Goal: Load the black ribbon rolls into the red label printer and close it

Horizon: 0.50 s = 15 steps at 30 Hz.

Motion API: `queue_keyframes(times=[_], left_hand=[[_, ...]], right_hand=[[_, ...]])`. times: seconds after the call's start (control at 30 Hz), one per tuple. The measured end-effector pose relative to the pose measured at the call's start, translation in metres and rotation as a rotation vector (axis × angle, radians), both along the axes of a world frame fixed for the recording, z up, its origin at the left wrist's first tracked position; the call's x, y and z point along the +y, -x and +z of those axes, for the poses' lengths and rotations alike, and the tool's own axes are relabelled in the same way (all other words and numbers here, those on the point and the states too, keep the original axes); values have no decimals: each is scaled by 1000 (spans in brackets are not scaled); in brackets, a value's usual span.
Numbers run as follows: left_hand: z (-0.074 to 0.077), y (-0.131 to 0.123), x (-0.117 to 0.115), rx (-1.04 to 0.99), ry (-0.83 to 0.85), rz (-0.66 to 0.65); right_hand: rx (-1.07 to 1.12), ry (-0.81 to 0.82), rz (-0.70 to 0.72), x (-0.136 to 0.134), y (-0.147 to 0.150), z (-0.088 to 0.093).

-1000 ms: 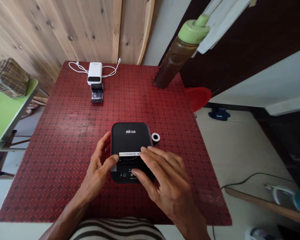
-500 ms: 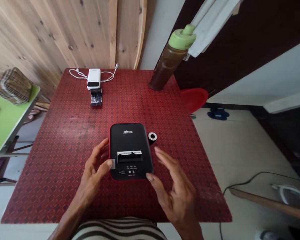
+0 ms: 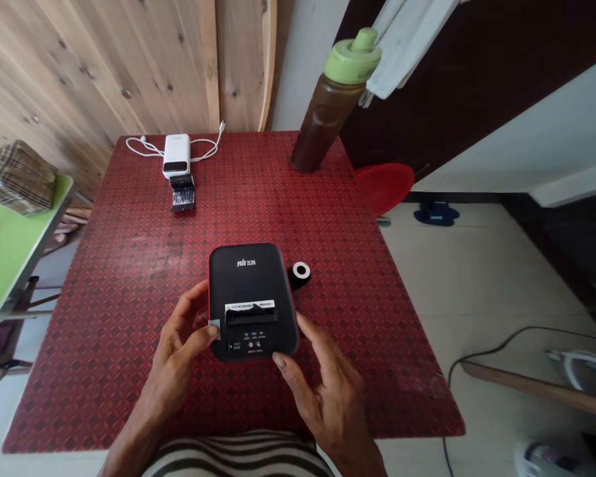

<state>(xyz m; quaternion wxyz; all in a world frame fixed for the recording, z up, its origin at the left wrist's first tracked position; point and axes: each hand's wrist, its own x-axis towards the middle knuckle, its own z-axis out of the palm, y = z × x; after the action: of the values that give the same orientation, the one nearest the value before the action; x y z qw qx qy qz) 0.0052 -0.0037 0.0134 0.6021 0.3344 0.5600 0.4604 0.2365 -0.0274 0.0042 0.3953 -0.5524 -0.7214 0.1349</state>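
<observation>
A black receipt printer point(image 3: 248, 281) with a red lower edge sits on the table in front of me. It has a slot with a torn-looking dark edge, a white warning label above it and small buttons below. My left hand point(image 3: 181, 334) grips its left side, the thumb pressing a small grey patch point(image 3: 215, 329) at the near left corner and the fingers along the side. On the other side, my right hand point(image 3: 322, 381) has its thumb on the near right corner and its fingers against the right edge. Just right of the printer stands a black roll point(image 3: 299, 275) with a white core.
A white power bank point(image 3: 177, 151) with a white cable lies at the far left of the red table point(image 3: 128, 291), a dark crumpled strip point(image 3: 183, 197) before it. A brown bottle point(image 3: 322, 119) with a green lid stands at the far right, near a red stool point(image 3: 384, 189).
My right hand has moved left and closed in on the printer's right side. My left hand keeps its place at the left side. The view has shifted slightly.
</observation>
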Motion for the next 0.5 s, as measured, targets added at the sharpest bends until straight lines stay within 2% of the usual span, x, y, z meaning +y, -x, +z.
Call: queue_keyframes(times=[0.13,0.5], left_hand=[[3,-3,2,-31,21,42],[6,-10,5,-46,20,53]], right_hand=[[-35,-21,1,-2,2,0],[-29,2,-28,-2,3,-1]])
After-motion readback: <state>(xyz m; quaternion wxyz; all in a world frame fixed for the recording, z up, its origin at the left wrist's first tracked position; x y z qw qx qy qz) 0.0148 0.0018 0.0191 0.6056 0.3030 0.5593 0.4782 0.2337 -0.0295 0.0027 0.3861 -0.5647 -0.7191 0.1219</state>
